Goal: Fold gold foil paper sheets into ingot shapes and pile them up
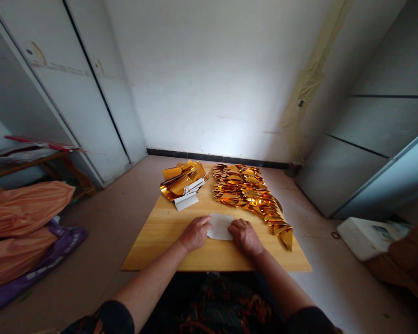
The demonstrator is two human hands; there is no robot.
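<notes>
A pale sheet of paper (221,228), whitish on the side facing me, is on the wooden table between my hands. My left hand (196,233) is closed at its left edge, with the fingers curled against the paper. On the opposite edge, my right hand (245,236) is closed with bent fingers over the paper; its thumb is mostly hidden. Behind and to the left is a loose pile of gold foil paper sheets (184,181), some showing white backs. To the right, rows of folded gold foil paper pieces (242,185) overlap and trail toward the near right corner.
The wooden table (153,253) stands near a white wall (209,83). Grey cabinets (73,83) rise at the left, and a grey refrigerator-like unit (376,120) at the right. Orange and purple bags (24,222) lie on the left, a white foam box (360,236) on the right floor.
</notes>
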